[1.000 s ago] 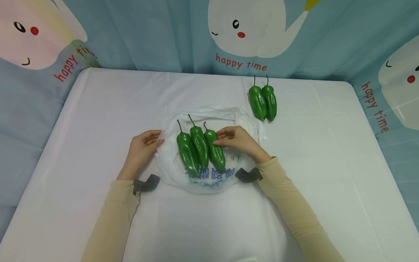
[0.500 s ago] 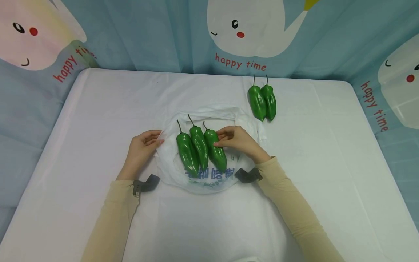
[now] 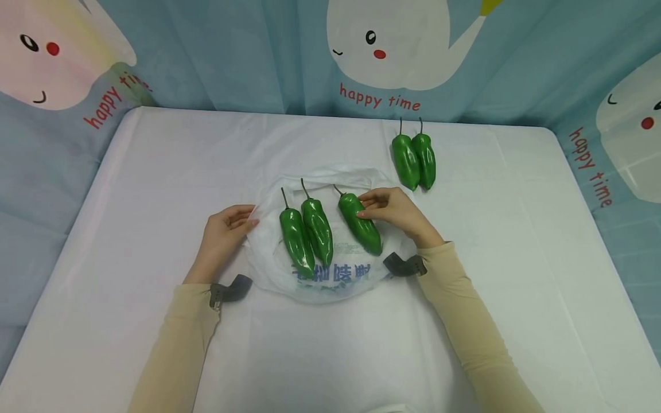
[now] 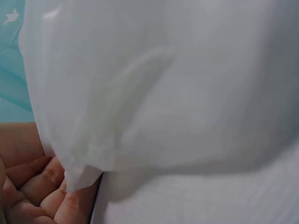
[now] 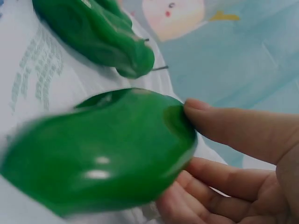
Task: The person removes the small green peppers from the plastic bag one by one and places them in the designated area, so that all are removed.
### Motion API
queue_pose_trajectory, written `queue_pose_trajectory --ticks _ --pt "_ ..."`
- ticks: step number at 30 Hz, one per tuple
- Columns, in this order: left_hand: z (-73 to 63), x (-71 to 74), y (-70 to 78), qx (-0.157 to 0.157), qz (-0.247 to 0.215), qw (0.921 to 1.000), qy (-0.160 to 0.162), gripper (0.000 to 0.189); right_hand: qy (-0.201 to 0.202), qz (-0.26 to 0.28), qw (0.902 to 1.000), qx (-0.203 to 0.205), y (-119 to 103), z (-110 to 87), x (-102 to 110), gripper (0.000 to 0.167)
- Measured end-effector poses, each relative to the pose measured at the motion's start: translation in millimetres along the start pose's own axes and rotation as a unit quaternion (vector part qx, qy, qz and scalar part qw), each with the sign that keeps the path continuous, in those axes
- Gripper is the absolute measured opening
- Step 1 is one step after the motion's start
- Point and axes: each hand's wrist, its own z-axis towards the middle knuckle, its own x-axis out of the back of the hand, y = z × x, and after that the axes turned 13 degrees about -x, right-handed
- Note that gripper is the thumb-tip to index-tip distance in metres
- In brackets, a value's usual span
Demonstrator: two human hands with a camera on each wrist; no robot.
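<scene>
Handling one green pepper seems the step: right hand pinches it, left hand the plastic bag; the next move likely needs steadiness.

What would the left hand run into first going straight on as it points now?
The white plastic bag, whose edge the left hand holds. Beyond that, likely the leftmost green pepper, near its stem, though depth is unclear.
</scene>
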Motion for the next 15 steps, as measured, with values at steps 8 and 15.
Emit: queue_pose_trajectory --ticks 8,15 --pt "0.5 -0.7 -3.4 -0.006 0.0 1.0 0.002 0.036 -0.026 -0.083 0.9961 -0.019 -0.6 -1.3 4.3 0.044" --pt "0.2 -0.2 -2.7 -0.005 -0.011 0.9999 0.002 0.038 -0.047 -0.094 0.9943 -0.017 0.3 -1.7 5.1 0.039"
